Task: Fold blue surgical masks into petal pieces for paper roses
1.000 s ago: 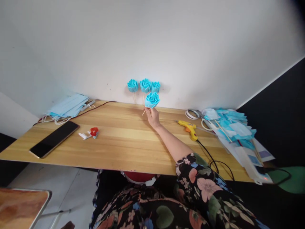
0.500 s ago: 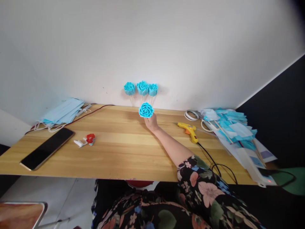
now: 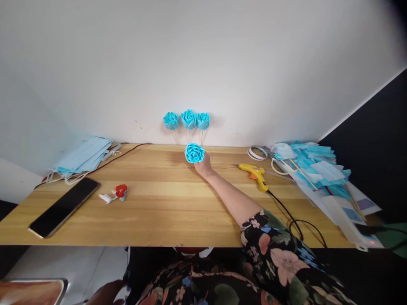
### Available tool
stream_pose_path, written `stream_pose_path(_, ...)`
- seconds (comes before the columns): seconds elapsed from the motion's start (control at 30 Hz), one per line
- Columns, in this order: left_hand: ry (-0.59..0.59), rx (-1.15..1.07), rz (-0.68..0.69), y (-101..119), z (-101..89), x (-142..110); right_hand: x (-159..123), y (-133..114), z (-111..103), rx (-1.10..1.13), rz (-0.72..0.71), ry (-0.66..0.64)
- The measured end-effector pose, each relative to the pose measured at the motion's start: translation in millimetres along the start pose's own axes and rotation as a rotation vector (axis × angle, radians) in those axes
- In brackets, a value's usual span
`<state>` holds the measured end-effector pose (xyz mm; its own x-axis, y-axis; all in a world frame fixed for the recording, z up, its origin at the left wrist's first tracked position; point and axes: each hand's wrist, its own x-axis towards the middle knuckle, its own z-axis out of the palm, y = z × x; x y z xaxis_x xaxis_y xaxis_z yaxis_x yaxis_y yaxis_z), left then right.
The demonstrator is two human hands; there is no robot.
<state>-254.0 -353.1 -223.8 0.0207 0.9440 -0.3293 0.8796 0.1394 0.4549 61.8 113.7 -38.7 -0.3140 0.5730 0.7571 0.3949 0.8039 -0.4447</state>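
Tipped bloom-forward since the first frame, one blue artificial rose (image 3: 194, 153) now sits clear of three stemmed roses (image 3: 188, 119); right hand (image 3: 204, 165) closed on it, left hand's (image 3: 106, 293) fingers indeterminate.

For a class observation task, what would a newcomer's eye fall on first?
Probably the bright blue, ruffled rose in the right hand, midway along the wooden table. Behind it, three similar blue flowers on thin pale sticks stand by the pale wall; a yellow plastic glue gun lies to the right.
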Motion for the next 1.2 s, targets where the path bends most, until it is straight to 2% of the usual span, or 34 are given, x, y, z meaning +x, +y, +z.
stream_pose_path(0.07,0.011,-0.019,-0.009,26.8,-40.8,4.7,-0.2,-0.5,-0.4,0.006,0.008,-0.016)
stream_pose_path(0.1,0.006,-0.05,0.042,45.3,-66.8,6.9,-0.4,-0.5,-0.3,0.005,0.012,-0.019)
stream_pose_path(0.13,-0.007,-0.094,0.123,66.7,-95.3,9.0,-0.7,-0.2,0.1,0.004,0.019,-0.017)
stream_pose_path(0.27,0.1,-0.171,0.338,166.0,-208.0,29.3,-2.0,0.8,3.7,0.0,0.049,0.003)
stream_pose_path(0.3,0.124,-0.17,0.391,189.6,-229.1,41.0,-2.3,0.7,4.9,0.003,0.052,0.002)
stream_pose_path(0.37,0.265,-0.232,0.531,229.5,-256.4,75.3,-2.9,-0.3,7.0,0.009,0.067,-0.003)
stream_pose_path(0.43,0.436,-0.322,0.598,257.5,-264.8,120.4,-3.3,-2.3,8.0,0.01,0.095,-0.006)
stream_pose_path(0.5,0.594,-0.446,0.608,274.7,-261.0,167.7,-3.6,-4.8,6.9,0.006,0.119,-0.015)
stream_pose_path(0.53,0.614,-0.476,0.63,280.5,-257.4,189.5,-3.6,-6.2,5.5,0.004,0.123,-0.024)
stream_pose_path(0.6,0.552,-0.492,0.699,289.2,-251.2,225.4,-3.1,-8.7,1.6,0.007,0.108,-0.045)
stream_pose_path(0.7,0.461,-0.51,0.792,300.5,-249.6,259.0,-2.0,-10.5,-3.0,0.007,0.07,-0.061)
stream_pose_path(0.83,0.489,-0.552,0.862,311.8,-252.6,279.5,-1.1,-7.4,-1.2,-0.045,0.08,-0.085)
stream_pose_path(0.97,0.532,-0.651,0.886,310.7,-246.9,285.9,0.3,-5.2,0.7,-0.038,0.039,-0.076)
stream_pose_path(1.1,0.519,-0.803,0.74,303.3,-242.7,281.2,5.7,-11.9,-5.0,-0.002,-0.043,-0.086)
stream_pose_path(1.2,0.5,-0.923,0.667,299.0,-244.8,278.8,10.1,-18.5,-9.4,0.01,-0.036,-0.084)
